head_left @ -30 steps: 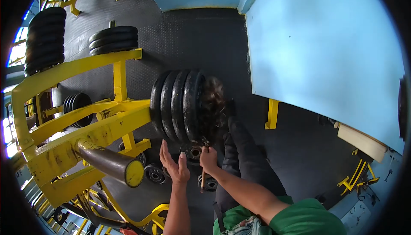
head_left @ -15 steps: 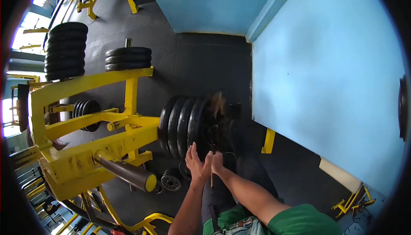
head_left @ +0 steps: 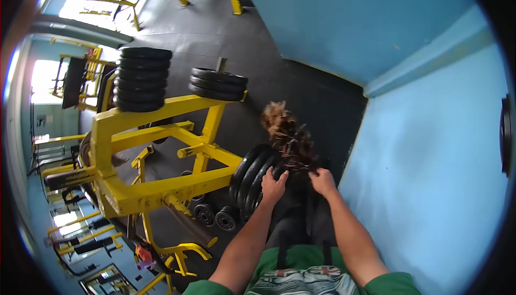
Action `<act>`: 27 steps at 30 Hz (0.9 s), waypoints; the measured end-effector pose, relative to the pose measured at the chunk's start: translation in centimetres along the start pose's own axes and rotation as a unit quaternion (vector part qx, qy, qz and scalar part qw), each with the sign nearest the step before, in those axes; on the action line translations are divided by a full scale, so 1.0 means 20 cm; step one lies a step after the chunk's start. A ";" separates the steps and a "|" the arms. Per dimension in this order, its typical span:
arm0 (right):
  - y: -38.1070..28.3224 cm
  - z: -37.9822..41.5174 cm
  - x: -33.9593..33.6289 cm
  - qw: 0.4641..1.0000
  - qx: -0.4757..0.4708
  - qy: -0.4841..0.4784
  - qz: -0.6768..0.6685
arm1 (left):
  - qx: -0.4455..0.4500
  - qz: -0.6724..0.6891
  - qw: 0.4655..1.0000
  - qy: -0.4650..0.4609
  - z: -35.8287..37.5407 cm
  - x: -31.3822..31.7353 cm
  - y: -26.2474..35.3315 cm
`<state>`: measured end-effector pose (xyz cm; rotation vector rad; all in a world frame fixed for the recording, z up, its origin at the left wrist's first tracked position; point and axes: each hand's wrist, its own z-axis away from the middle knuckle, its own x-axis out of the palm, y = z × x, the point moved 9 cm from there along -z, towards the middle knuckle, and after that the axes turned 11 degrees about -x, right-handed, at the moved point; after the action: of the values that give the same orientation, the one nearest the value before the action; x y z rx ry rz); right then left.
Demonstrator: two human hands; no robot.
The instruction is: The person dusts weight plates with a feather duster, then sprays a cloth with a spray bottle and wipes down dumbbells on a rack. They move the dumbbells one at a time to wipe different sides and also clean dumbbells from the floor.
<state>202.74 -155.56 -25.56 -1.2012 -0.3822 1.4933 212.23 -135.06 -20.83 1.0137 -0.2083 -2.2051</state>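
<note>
One duster (head_left: pixel 293 144) is slanting up and to the left from the right hand (head_left: pixel 322 181), its long axis running away from the person's body and its feathery tip pointing toward the far floor (head_left: pixel 231 37). It is hanging just beyond the plates (head_left: pixel 250 177) at the near end of the yellow rack (head_left: pixel 172 187); whether it is touching them cannot be told. The right fingers are curling in and pinching the duster at its lower end, while its handle is not showing clearly. The left hand (head_left: pixel 273 187) is reaching up beside the same plates with its fingers spreading apart; contact there cannot be told.

The near plates are standing on edge, side by side, apparently four of them. Farther along the rack, a tall stack (head_left: pixel 142 77) of about six plates is rising, and a short stack (head_left: pixel 217 85) of two or three is sitting around a metal peg (head_left: pixel 221 64). At least two small plates (head_left: pixel 226 220) are lying below the rack.

The duster is looking shaggy and ragged, its tip showing light reddish brown and its lower part turning darker, with blur softening the feathers.
</note>
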 end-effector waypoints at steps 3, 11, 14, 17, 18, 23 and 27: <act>-0.04 -0.05 -0.17 0.993 0.059 -0.035 -0.098 | -0.014 0.000 0.999 0.043 -0.15 -0.16 0.02; -0.65 -0.18 -0.49 0.983 -0.094 -0.138 -0.074 | -0.155 0.043 0.980 0.120 -0.24 -0.40 -0.13; -0.91 -0.24 -0.54 0.978 -0.135 -0.157 -0.017 | -0.179 0.055 0.976 0.113 -0.30 -0.43 -0.14; -1.36 -0.38 -0.54 0.916 -0.321 -0.172 0.167 | -0.249 0.091 0.958 0.106 -0.38 -0.46 -0.16; -1.49 -0.43 -0.52 0.904 -0.336 -0.194 0.178 | -0.265 0.116 0.951 0.112 -0.44 -0.45 -0.21; -2.21 -0.58 -0.29 0.791 -0.525 -0.304 0.086 | -0.043 0.064 0.963 0.259 -0.60 -0.47 -0.25; -2.52 -0.55 0.00 0.699 -0.590 -0.400 0.061 | -0.064 0.109 0.932 0.340 -0.52 -0.66 -0.18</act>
<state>239.14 -143.33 8.74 -1.4005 -2.1529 1.8529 223.81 -122.43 -21.31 1.5254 0.1327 -1.5368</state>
